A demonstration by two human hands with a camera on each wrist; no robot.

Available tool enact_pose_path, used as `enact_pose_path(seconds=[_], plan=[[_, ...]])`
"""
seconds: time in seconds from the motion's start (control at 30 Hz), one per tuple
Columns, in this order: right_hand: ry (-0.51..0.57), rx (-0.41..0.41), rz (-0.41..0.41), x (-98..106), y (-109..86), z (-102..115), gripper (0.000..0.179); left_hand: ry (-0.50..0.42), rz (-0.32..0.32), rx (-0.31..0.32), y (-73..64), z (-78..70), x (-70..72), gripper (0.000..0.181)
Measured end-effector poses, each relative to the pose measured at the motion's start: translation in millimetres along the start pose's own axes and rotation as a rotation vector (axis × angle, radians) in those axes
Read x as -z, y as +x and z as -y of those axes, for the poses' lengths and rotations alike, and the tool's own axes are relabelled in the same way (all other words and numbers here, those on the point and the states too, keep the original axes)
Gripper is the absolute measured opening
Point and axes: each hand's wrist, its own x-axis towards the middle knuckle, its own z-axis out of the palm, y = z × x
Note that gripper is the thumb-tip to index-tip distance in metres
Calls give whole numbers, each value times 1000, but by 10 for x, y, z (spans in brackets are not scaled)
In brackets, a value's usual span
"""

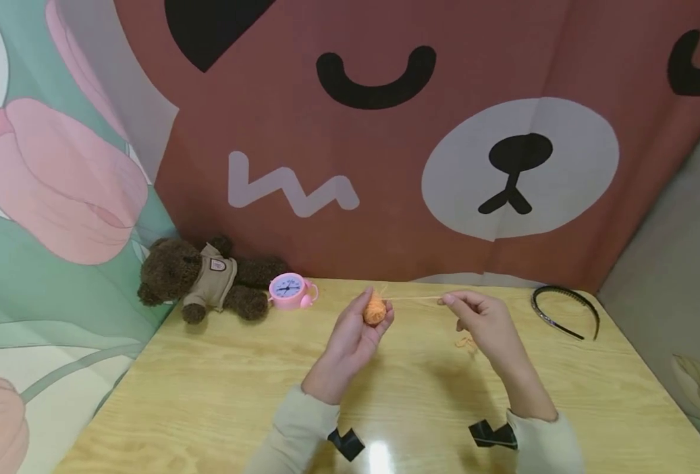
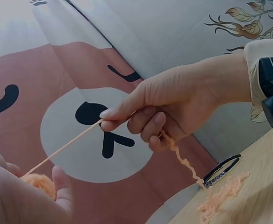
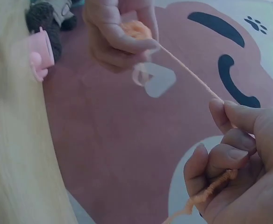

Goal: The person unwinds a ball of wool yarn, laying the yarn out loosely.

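A small ball of orange yarn [image 1: 375, 309] sits in my left hand [image 1: 350, 339], held between the thumb and curled fingers above the table. From the ball a taut strand of yarn [image 2: 64, 147] runs across to my right hand [image 1: 488, 329]. There the thumb and index finger pinch it, as the right wrist view shows closely. The strand passes on through the curled lower fingers of that hand and comes out as a crinkled tail [image 3: 211, 189]. Below the right hand, a loose heap of yarn [image 2: 223, 198] lies on the table.
On the wooden table [image 1: 207, 395], a brown teddy bear [image 1: 213, 280] lies at the back left beside a pink alarm clock [image 1: 289, 291]. A black headband [image 1: 565, 311] rests at the back right. Behind the table hangs a bear-print cloth [image 1: 385, 151].
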Motion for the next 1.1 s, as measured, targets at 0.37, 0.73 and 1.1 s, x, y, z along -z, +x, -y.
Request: enact_pose_path(seconds=[0.37,0.73,1.1], plan=[[77,-21,-137,314,-50,-39,45,38,101,54,-32,-2,-1,10],[322,-79,-377,670,-62,-92,33,91,103,43,-16,-11,44,39],[783,-57,-720,1004,-112,-190,29,45,-18,-88,36,-126,90,22]])
